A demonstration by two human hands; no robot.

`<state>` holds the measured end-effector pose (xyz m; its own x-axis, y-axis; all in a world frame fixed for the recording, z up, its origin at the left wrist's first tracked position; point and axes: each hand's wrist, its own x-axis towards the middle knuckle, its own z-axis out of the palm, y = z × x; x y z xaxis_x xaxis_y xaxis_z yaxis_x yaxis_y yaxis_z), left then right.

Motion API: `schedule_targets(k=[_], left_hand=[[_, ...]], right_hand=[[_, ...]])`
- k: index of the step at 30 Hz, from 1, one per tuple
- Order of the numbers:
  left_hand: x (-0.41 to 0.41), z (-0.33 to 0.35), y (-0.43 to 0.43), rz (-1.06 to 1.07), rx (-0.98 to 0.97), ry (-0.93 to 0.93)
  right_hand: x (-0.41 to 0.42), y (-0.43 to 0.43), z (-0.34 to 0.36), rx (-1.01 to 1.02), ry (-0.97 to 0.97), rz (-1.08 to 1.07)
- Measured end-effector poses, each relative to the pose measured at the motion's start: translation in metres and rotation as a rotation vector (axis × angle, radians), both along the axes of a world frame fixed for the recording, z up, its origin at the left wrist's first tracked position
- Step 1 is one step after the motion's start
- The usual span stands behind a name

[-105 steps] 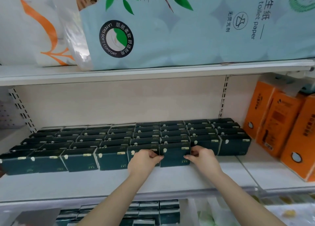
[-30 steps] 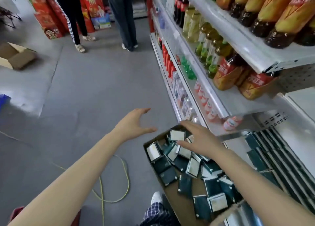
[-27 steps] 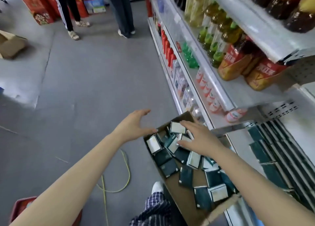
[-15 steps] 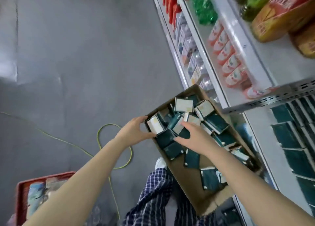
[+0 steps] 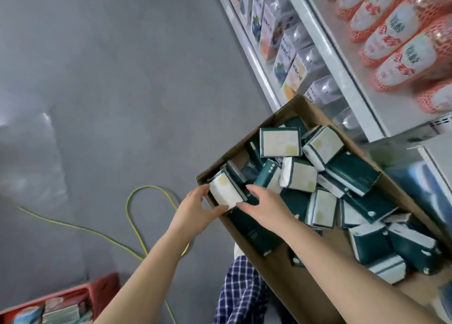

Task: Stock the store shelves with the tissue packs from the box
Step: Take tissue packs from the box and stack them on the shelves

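Observation:
A brown cardboard box (image 5: 303, 111) sits on the floor beside the shelving, holding several dark green tissue packs with pale faces, lying loose at all angles. My left hand (image 5: 195, 207) grips one tissue pack (image 5: 224, 193) at the box's near left corner, thumb and fingers around its lower edge. My right hand (image 5: 265, 206) lies just right of that pack, fingers pressed down on other packs (image 5: 297, 178) in the box; what the palm covers is hidden.
White shelves (image 5: 325, 47) with juice cartons and netted bottles rise at the upper right. A yellow cable (image 5: 133, 216) loops over the grey floor. A red basket (image 5: 97, 292) with goods stands at the lower left. My checked trouser leg (image 5: 241, 292) is below the box.
The view turned from the tissue shelf to the aisle and down onto the box. Both hands reached into the box, and my left hand closed on a pack at its corner.

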<state>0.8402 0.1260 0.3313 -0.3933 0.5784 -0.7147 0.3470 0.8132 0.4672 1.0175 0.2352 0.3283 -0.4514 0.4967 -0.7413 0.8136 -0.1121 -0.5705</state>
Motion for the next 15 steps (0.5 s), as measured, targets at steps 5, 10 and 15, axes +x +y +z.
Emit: schedule_targets(k=[5,10,15], left_hand=[[-0.007,-0.036,0.012,0.023,0.004,-0.003],[-0.01,-0.05,0.007,0.079,0.025,-0.002],[-0.019,-0.052,-0.003,0.139,-0.015,0.002]], right_hand=[[-0.028,0.002,-0.042,0.021,-0.024,-0.007],[-0.049,-0.006,-0.061,0.097,-0.189,0.152],[-0.056,-0.01,-0.07,0.241,-0.318,0.268]])
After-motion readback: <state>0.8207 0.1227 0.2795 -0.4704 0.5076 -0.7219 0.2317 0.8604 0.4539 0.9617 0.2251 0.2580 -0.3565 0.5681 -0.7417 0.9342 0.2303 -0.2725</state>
